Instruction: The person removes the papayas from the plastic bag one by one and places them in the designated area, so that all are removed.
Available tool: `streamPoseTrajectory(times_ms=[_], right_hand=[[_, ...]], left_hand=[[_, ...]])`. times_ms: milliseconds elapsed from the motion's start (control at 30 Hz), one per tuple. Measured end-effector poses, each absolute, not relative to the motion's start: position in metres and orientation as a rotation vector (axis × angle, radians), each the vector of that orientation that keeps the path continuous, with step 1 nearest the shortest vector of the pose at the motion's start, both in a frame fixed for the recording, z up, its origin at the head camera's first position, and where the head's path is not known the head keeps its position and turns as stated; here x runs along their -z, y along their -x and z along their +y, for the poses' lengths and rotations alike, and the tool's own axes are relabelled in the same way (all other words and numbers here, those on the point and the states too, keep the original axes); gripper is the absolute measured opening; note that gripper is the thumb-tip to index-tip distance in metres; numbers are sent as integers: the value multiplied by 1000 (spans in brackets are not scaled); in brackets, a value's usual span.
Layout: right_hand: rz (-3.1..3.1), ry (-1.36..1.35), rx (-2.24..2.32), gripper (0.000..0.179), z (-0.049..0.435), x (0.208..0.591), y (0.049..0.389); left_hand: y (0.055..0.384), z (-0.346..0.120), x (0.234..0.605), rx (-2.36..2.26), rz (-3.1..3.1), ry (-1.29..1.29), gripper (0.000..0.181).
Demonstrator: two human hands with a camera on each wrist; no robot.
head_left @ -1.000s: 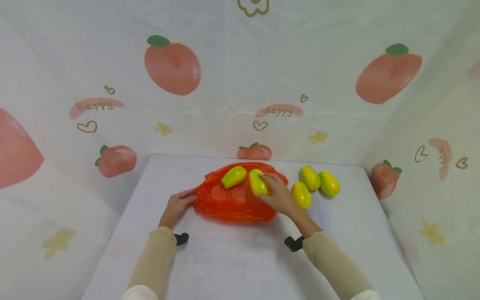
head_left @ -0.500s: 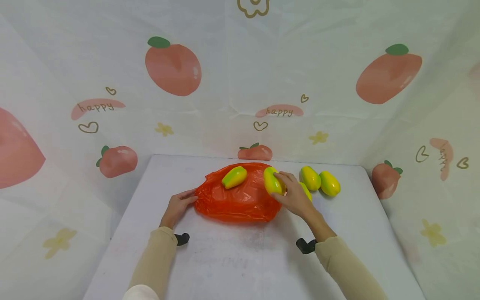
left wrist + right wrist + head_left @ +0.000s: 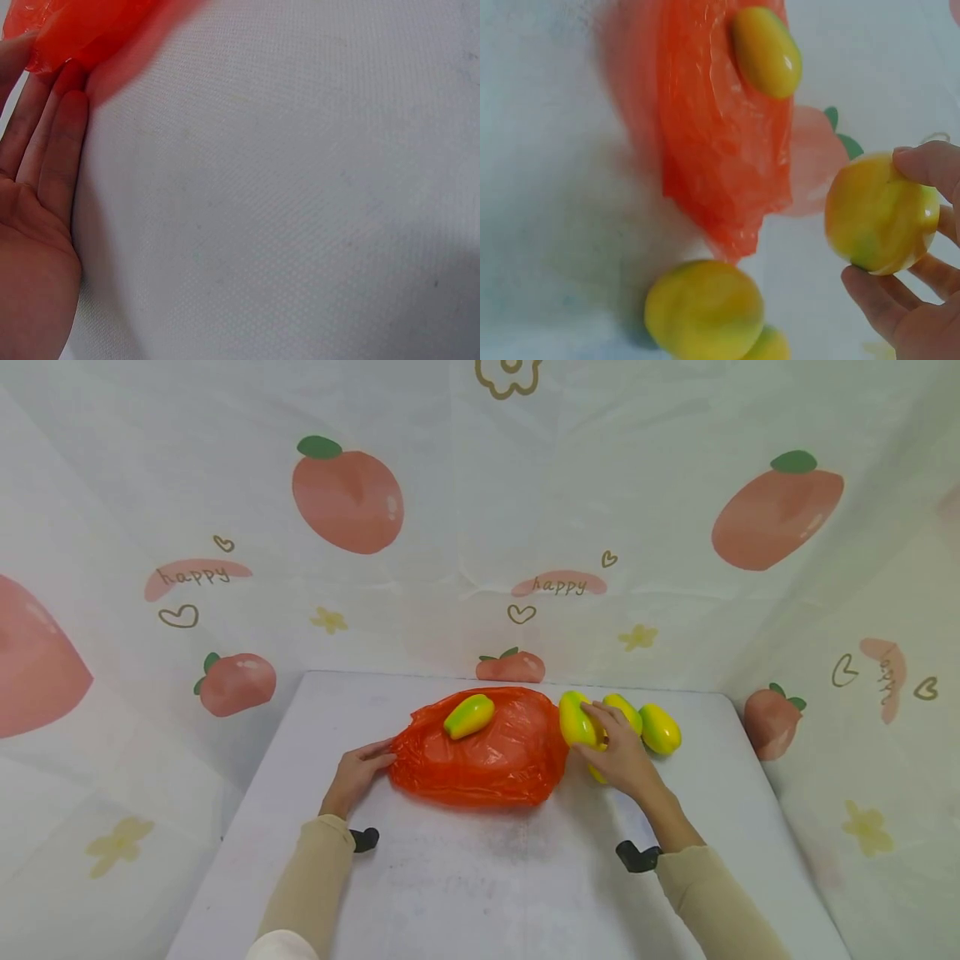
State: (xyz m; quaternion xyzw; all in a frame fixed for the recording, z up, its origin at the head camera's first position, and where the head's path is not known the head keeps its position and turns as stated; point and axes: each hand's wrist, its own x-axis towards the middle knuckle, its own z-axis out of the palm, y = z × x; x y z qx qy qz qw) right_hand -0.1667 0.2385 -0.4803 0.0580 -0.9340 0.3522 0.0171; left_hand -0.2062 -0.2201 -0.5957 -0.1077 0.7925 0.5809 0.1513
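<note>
From my station I saw white cloth [image 3: 450, 410] walls on three sides, lightly creased. Print: red fruits [image 3: 348, 506] with green leaves [image 3: 319, 447], pink strips [image 3: 558, 583] reading "happy", outlined hearts, yellow flowers [image 3: 330, 620]. A pale table [image 3: 465, 893] stood against the back wall, faint grey smudges on top, fine weave up close. Light was soft, dimmer toward upper right.

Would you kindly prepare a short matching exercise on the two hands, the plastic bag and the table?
1. Left hand
2. Right hand
3. Plastic bag
4. Table

A. white, under the bag
B. red, with one fruit lying on top
C. touching the bag's left end
D. holding another fruit

Pairs: 1-C; 2-D; 3-B; 4-A
</note>
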Motion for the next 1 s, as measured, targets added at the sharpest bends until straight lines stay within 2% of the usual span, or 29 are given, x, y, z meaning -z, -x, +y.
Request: streamPoseTrajectory(times_ms=[1000], right_hand=[[-2851, -77, -932, 65, 316, 496, 139]], left_hand=[[208, -220, 596, -1622, 2278, 307, 50]])
